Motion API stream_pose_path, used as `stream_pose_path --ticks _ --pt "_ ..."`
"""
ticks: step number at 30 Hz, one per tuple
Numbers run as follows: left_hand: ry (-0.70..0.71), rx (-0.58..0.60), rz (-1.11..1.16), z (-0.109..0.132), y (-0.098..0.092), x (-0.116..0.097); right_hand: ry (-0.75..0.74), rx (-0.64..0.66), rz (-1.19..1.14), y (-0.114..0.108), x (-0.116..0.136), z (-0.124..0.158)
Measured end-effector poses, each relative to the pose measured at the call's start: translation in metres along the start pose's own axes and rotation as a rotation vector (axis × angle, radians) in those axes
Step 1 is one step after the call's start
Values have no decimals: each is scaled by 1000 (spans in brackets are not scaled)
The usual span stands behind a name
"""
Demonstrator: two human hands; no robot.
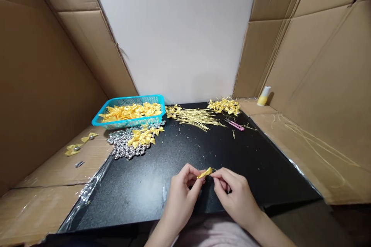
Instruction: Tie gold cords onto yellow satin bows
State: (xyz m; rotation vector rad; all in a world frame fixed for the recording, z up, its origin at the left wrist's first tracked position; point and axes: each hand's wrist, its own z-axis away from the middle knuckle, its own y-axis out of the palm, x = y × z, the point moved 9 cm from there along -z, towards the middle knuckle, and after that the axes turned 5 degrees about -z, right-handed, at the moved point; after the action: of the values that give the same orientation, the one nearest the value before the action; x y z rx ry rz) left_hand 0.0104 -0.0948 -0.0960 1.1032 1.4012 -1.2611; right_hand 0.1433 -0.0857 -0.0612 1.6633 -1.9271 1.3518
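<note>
A small yellow ribbon bow (205,173) is held just above the near part of the black tabletop. My left hand (185,187) pinches it between thumb and fingertips. My right hand (233,189) is at the bow's right side, its thumb and forefinger closed together. A thin pale yellow strand (213,170) loops up between the bow and the right fingertips, which seem to grip it. What lies behind the curled fingers of both hands is hidden.
At back left stands a blue basket (100,123) of yellow bows. Before it lie silver beads (120,142) topped with bows (142,137). Further right are gold strips (197,117), finished-looking beaded bows (224,106), pink thread snips (236,124) and a thread spool (263,96). Cardboard walls (327,65) flank the table.
</note>
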Motion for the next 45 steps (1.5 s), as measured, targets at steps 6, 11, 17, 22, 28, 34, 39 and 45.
stream_pose_path --ticks 6,11,17,22,28,34,39,45 --pt "-26 10 -26 -1 0 4 -21 34 77 3 5 0" --pt "-34 18 -17 -1 -1 6 -30 35 72 3 7 -1" --pt "-20 16 -40 2 -1 5 -26 39 64 3 6 0" --pt "2 -1 -63 3 -1 2 -42 37 51 3 8 1" --pt "5 -22 -93 3 -3 -2 -35 40 58 5 5 1" --pt "18 -24 -113 3 -3 -4 -37 48 53 4 6 1" --pt "23 -32 -115 3 -4 -4 -39 42 57 4 6 3" --pt "37 -34 -145 4 -3 -6 -24 54 76 6 5 3"
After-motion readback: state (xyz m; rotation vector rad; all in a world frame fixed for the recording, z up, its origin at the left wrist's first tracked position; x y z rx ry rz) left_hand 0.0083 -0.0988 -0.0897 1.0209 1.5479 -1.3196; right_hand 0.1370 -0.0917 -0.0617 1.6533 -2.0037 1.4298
